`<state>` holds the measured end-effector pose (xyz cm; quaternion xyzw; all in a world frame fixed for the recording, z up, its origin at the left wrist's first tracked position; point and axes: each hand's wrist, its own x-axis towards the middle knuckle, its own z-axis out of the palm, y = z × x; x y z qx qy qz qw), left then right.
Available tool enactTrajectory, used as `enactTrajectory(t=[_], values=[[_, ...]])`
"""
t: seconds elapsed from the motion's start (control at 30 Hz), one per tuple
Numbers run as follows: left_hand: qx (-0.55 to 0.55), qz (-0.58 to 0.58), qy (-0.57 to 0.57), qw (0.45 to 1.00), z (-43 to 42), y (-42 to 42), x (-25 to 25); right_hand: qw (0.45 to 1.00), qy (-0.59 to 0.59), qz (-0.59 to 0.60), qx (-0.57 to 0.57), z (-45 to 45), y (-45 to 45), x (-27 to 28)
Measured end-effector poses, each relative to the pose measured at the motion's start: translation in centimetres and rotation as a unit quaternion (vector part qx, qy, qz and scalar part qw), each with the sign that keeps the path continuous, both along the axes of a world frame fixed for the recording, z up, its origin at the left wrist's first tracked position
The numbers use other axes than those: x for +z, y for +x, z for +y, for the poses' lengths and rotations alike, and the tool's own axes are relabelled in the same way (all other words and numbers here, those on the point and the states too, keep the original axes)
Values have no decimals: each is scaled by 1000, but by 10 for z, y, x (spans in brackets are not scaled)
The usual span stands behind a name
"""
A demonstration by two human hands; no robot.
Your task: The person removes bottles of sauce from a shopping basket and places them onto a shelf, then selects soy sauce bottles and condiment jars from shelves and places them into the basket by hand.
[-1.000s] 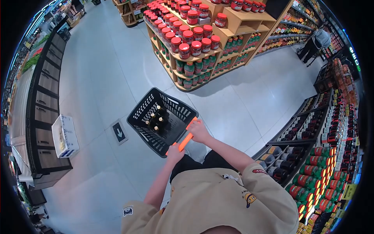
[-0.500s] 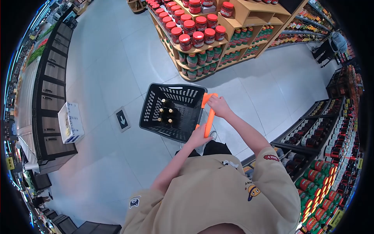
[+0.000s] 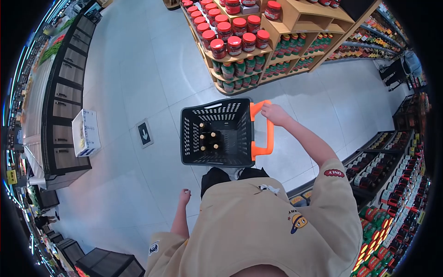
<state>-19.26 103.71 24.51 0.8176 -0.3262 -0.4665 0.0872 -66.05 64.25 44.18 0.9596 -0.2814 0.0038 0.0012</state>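
Note:
A black shopping basket [image 3: 240, 131] with perforated walls is in front of my legs, its orange handle [image 3: 270, 134] out to the right. My right hand [image 3: 273, 114] is closed around the handle near its far corner. Several dark bottles [image 3: 218, 138] with gold-coloured tops stand together inside the basket, towards its left side. My left hand [image 3: 184, 196] hangs low over the floor, apart from the basket and near my left leg. Nothing shows in it, but its fingers are too small and turned away to make out.
A wooden display [image 3: 240, 57] with red-lidded jars and green bottles stands ahead. Bottle shelves [image 3: 369, 166] line the right. At left, a white box [image 3: 86, 133] sits by a dark counter [image 3: 64, 111]. A floor arrow sign [image 3: 144, 133] lies between. Another person [image 3: 400, 69] is far right.
My left hand has let go of the orange handle and dropped back to the lower left. The basket has shifted right and turned slightly, with my right hand still on the handle.

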Motion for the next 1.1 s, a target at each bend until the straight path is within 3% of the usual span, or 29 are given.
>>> enactTrajectory(t=[0.23, 0.47, 0.6, 0.67, 0.87, 1.1], values=[[150, 129, 86, 977, 33, -39, 46, 997, -17, 65, 46, -20, -56, 12], [152, 185, -8, 971, 4, -64, 41, 987, -37, 142, 64, -44, -119, 19], [130, 163, 4, 978, -6, -58, 45, 977, -93, 185, 53, -60, -156, 17], [119, 158, 7, 980, -18, -60, 48, 951, -114, 282, 54, -67, -172, 15], [95, 145, 7, 985, -41, -68, 58, 895, -217, 378, 101, -100, -221, 9], [110, 134, 6, 985, -46, -79, 59, 899, -171, 401, 47, -136, -267, -5]])
